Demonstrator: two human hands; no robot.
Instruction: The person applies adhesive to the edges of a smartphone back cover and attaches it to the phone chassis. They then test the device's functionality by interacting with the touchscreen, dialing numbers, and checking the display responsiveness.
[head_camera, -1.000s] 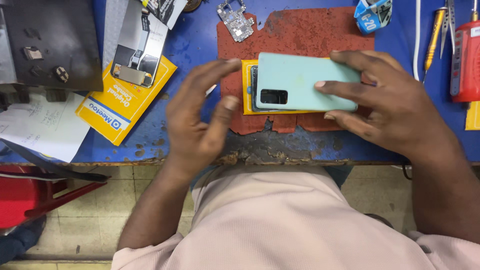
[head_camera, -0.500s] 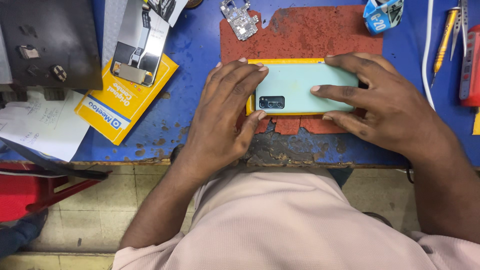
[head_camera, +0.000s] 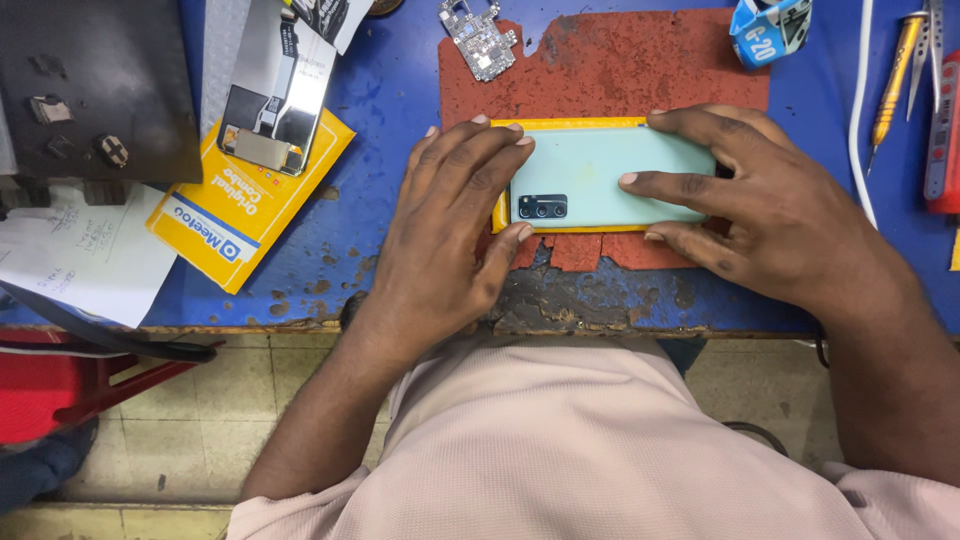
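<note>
The left hand (head_camera: 450, 225) now lies flat, palm down and fingers spread, over the camera end of the mint-green phone (head_camera: 600, 180); a second ago it was raised clear of the phone with fingers loosely curled, and half a second ago it was coming down onto it. The right hand (head_camera: 760, 215) has kept its place at the other end throughout, fingers splayed and clamped over the top edge, the back and the lower edge. Both hands therefore press on the phone rather than close around it, and the phone lies back-up on a yellow slab (head_camera: 560, 125), itself on the worn red mat (head_camera: 620, 65) at the middle of the blue table (head_camera: 390, 90). In my judgement the work has passed from one-handed steadying to pressing the back cover down with both hands. What the yellow slab is cannot be settled: only its thin rim shows round the phone. The phone's left end is hidden under the left hand's fingers; the camera strip (head_camera: 542, 207) shows between them. Whether the cover is fully seated cannot be told. Further out lie a bare circuit board (head_camera: 478, 38), a yellow packet (head_camera: 235, 215) carrying a screen assembly (head_camera: 275, 95), loose papers (head_camera: 70, 255), a blue tape roll (head_camera: 770, 28) cut by the top edge, and a screwdriver (head_camera: 893, 70) beside a white cable (head_camera: 858, 110) at the right.
</note>
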